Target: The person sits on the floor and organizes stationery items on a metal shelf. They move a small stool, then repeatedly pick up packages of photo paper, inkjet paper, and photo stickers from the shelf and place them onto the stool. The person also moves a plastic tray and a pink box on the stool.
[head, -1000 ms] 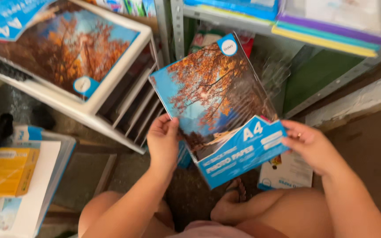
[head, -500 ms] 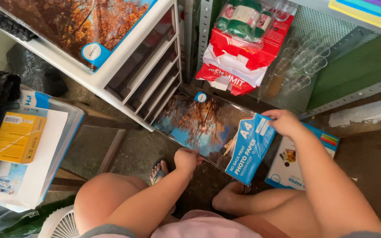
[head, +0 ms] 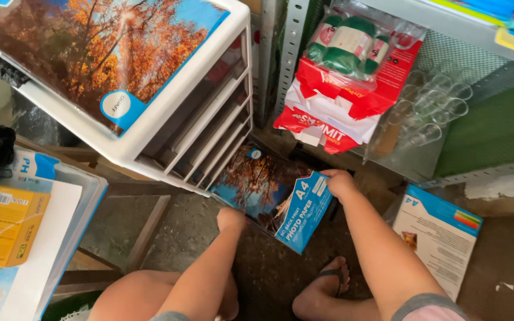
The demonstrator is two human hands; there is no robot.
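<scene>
A white drawer unit (head: 168,142) fills the upper left, tilted in the view, with a large autumn-tree photo-paper pack (head: 90,59) lying flat on its top. To its right stands a grey slotted metal shelf post (head: 290,53), and past it a shelf holds a red and white plastic bag (head: 334,119), a clear packet of green yarn balls (head: 346,44) on top of that bag, and a clear tray of small plastic cups (head: 435,104). On the floor at the right lies a white and blue paper pack (head: 438,235). At the far left a yellow box (head: 4,223) rests on a stack of white and blue packs.

Compared with half a second ago, the photo paper packet (head: 275,199) sits lower and deeper, its upper end now tucked under the bottom of the drawer unit, and both arms reach further down toward the floor. A second ago the same packet was held up high in front of the shelves.

The packet lies low near the floor between the drawer unit and the shelf post, slanted, its blue label end toward the person. The right hand (head: 339,183) clasps the packet's upper right edge, fingers curled over it. The left hand (head: 231,219) is closed against the packet's lower left edge, touching it; whether its fingers wrap beneath cannot be told. A sandalled foot (head: 322,291) rests on the floor just below the packet.
</scene>
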